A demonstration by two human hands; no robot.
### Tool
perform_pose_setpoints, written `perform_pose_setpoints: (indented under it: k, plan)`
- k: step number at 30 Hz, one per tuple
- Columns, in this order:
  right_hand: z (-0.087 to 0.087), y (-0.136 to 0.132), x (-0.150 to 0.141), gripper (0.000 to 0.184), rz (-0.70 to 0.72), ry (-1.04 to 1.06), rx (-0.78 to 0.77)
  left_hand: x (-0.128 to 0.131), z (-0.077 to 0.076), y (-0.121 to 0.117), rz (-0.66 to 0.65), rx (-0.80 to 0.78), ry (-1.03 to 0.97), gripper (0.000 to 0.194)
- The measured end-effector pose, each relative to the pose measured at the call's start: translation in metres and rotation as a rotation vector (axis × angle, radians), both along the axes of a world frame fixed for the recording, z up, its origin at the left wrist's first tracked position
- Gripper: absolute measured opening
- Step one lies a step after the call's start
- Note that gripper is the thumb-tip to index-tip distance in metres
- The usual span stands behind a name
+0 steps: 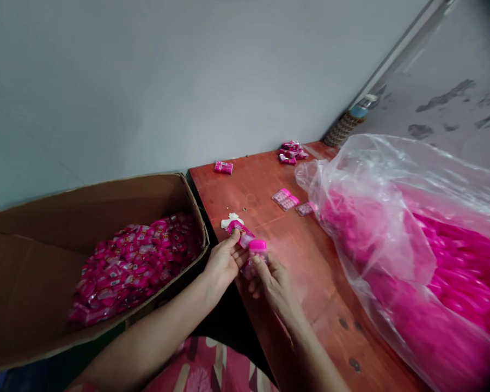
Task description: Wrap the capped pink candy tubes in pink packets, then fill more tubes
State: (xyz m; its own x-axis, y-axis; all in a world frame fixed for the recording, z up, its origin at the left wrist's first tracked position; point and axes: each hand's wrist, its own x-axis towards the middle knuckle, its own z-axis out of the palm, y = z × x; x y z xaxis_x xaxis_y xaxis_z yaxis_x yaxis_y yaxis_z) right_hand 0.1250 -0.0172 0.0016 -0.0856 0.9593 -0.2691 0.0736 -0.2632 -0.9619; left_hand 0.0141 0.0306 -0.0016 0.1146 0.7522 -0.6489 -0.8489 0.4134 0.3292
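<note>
My left hand [224,258] pinches a printed pink wrapper [242,231] between thumb and fingers. Close beside it, my right hand [271,280] grips a small clear case with a pink cap [257,246], cap end up. Both hands are near the table's left edge, almost touching; the case's lower part is hidden by my fingers. Just beyond the wrapper is a crumpled white piece [231,219], whose kind I cannot make out. Farther off on the table lie a few similar pink-capped clear cases [286,200].
At left stands an open cardboard box [85,193] holding many pink packets [134,261]. A large clear plastic bag [363,158] of pink pieces covers the right of the reddish table [245,190]. One packet [223,167], a packet pile [292,152] and a bottle [351,120] are near the wall.
</note>
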Motion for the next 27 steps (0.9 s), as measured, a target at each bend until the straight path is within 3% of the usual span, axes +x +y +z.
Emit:
perform_pose_setpoints:
  k: [9,15,21,27]
  plan:
    - [0.001,0.000,0.000,0.033,0.088,0.154,-0.032,-0.003,0.005,-0.006,-0.163,0.206,0.064,0.020]
    - [-0.008,-0.001,-0.002,0.032,0.025,0.064,0.020,-0.004,0.007,-0.009,-0.319,0.374,0.160,0.028]
    - [-0.010,-0.002,-0.003,0.029,-0.020,-0.010,0.075,-0.003,0.001,-0.008,-0.413,0.408,0.235,0.031]
    - [-0.005,0.001,0.002,0.030,0.123,0.246,-0.031,-0.006,0.010,-0.007,-0.577,0.447,0.302,0.030]
